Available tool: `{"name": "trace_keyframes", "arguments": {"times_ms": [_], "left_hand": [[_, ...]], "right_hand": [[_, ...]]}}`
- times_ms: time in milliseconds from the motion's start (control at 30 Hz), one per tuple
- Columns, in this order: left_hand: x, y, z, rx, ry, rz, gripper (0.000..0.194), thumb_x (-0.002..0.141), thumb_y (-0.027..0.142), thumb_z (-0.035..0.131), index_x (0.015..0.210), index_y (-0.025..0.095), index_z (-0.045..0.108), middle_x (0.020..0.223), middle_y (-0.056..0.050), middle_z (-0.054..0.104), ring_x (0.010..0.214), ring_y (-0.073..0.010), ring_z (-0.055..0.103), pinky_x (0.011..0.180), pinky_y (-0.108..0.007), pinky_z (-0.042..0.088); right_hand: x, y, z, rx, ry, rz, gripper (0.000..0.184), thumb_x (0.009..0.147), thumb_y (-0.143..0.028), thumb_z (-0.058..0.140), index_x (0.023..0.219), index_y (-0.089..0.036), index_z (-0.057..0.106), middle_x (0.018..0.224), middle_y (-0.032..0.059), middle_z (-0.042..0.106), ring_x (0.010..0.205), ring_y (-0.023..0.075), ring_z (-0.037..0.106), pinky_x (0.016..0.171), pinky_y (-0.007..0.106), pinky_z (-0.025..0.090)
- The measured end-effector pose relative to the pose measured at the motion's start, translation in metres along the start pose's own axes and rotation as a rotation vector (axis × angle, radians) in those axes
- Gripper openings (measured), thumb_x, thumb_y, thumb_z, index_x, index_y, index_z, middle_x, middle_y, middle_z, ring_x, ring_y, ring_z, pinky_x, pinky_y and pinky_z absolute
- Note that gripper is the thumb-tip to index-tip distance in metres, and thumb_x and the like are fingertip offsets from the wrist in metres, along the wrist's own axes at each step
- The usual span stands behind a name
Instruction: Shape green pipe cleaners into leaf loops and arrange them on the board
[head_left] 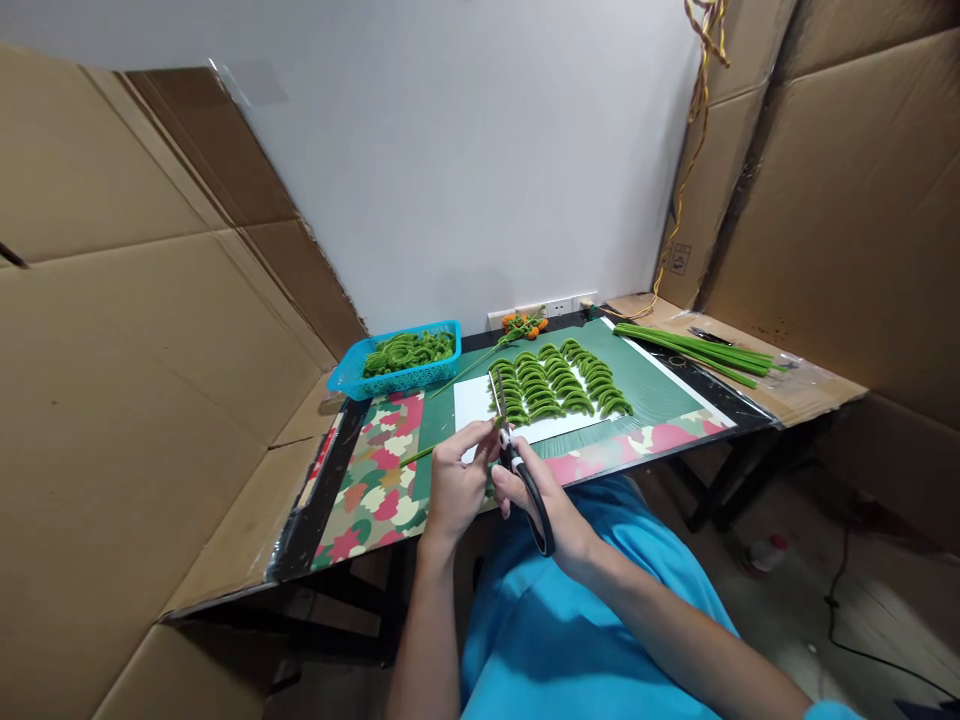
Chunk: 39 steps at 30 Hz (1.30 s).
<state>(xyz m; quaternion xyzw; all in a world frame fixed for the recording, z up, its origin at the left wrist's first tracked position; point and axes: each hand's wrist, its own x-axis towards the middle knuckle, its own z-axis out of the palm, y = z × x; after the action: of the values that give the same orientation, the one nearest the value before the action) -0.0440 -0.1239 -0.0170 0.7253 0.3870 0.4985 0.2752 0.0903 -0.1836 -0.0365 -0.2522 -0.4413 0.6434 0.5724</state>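
My right hand (pixel 529 480) is wrapped round a pair of scissors (pixel 534 500) with black handles. Their blades point up and away, standing slightly apart beside my left fingertips. With its fingers pinched together, my left hand (pixel 459 475) holds a thin green pipe cleaner (pixel 417 457), one end sticking out to the left; the part inside the fingers is mostly hidden. Just beyond both hands, several columns of curved green pipe cleaner pieces (pixel 562 380) lie on a white sheet (pixel 470 402).
A blue plastic basket (pixel 349 378) of curled green pieces stands at the back left. Behind the columns lies a green stem with orange flowers (pixel 525 324). Straight green pipe cleaners (pixel 697 350) lie bundled on the right. Cardboard walls (pixel 150 350) flank the table.
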Motion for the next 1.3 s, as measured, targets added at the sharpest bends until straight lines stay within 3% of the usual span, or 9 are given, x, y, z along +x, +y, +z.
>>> {"name": "trace_keyframes", "arguments": {"times_ms": [167, 367, 600, 800, 933, 1133, 1300], "left_hand": [[-0.001, 0.003, 0.004, 0.010, 0.032, 0.017, 0.021, 0.097, 0.034, 0.067, 0.097, 0.021, 0.083, 0.090, -0.006, 0.075, 0.083, -0.0211, 0.069, 0.073, -0.029, 0.055], [-0.004, 0.006, 0.004, 0.075, 0.047, 0.028, 0.027, 0.098, 0.037, 0.064, 0.091, 0.020, 0.083, 0.082, -0.007, 0.073, 0.075, -0.0214, 0.066, 0.075, -0.032, 0.056], [-0.008, 0.002, 0.012, 0.091, 0.134, 0.059, 0.029, 0.096, 0.041, 0.064, 0.083, 0.018, 0.079, 0.081, -0.007, 0.074, 0.073, -0.0214, 0.066, 0.071, -0.031, 0.053], [-0.014, -0.004, 0.023, 0.138, 0.221, 0.049, 0.032, 0.098, 0.042, 0.057, 0.077, 0.021, 0.069, 0.074, -0.004, 0.065, 0.070, -0.0205, 0.061, 0.067, -0.030, 0.049], [-0.017, -0.005, 0.024, 0.183, 0.272, 0.039, 0.024, 0.101, 0.038, 0.053, 0.089, 0.022, 0.067, 0.081, -0.002, 0.066, 0.075, -0.0205, 0.063, 0.071, -0.029, 0.048], [-0.012, -0.002, 0.021, 0.231, 0.288, 0.048, 0.023, 0.101, 0.031, 0.051, 0.082, 0.023, 0.061, 0.076, -0.001, 0.061, 0.071, -0.0186, 0.059, 0.068, -0.028, 0.045], [-0.011, -0.001, 0.018, 0.191, 0.266, 0.059, 0.018, 0.098, 0.029, 0.055, 0.088, 0.022, 0.068, 0.084, -0.003, 0.068, 0.076, -0.0190, 0.064, 0.071, -0.028, 0.050]], "right_hand": [[-0.002, -0.005, 0.000, -0.067, -0.019, -0.065, 0.041, 0.094, -0.054, 0.075, 0.113, -0.023, 0.058, 0.084, -0.0047, 0.047, 0.075, 0.0137, 0.042, 0.071, 0.026, 0.038], [-0.005, -0.006, 0.000, -0.148, -0.052, -0.154, 0.033, 0.101, -0.050, 0.067, 0.118, -0.024, 0.058, 0.098, -0.0010, 0.053, 0.091, 0.0177, 0.047, 0.086, 0.029, 0.041], [-0.006, -0.004, 0.000, -0.120, -0.033, -0.113, 0.042, 0.091, -0.034, 0.074, 0.130, -0.025, 0.058, 0.105, -0.0011, 0.056, 0.093, 0.0182, 0.049, 0.090, 0.028, 0.041], [-0.004, -0.004, -0.002, -0.152, -0.036, -0.108, 0.044, 0.084, -0.023, 0.070, 0.127, -0.025, 0.060, 0.091, -0.0040, 0.052, 0.078, 0.0156, 0.042, 0.076, 0.026, 0.040], [-0.003, -0.004, -0.001, -0.178, -0.048, -0.121, 0.044, 0.083, -0.019, 0.068, 0.126, -0.025, 0.062, 0.097, -0.0024, 0.057, 0.081, 0.0158, 0.044, 0.075, 0.025, 0.040], [-0.004, -0.006, -0.005, -0.144, -0.023, -0.114, 0.040, 0.080, -0.018, 0.072, 0.119, -0.024, 0.067, 0.089, -0.0031, 0.058, 0.078, 0.0151, 0.046, 0.071, 0.025, 0.039], [-0.005, -0.012, -0.007, -0.052, -0.040, -0.025, 0.039, 0.079, -0.022, 0.072, 0.118, -0.023, 0.068, 0.071, -0.0055, 0.059, 0.063, 0.0136, 0.046, 0.064, 0.026, 0.039]]}}
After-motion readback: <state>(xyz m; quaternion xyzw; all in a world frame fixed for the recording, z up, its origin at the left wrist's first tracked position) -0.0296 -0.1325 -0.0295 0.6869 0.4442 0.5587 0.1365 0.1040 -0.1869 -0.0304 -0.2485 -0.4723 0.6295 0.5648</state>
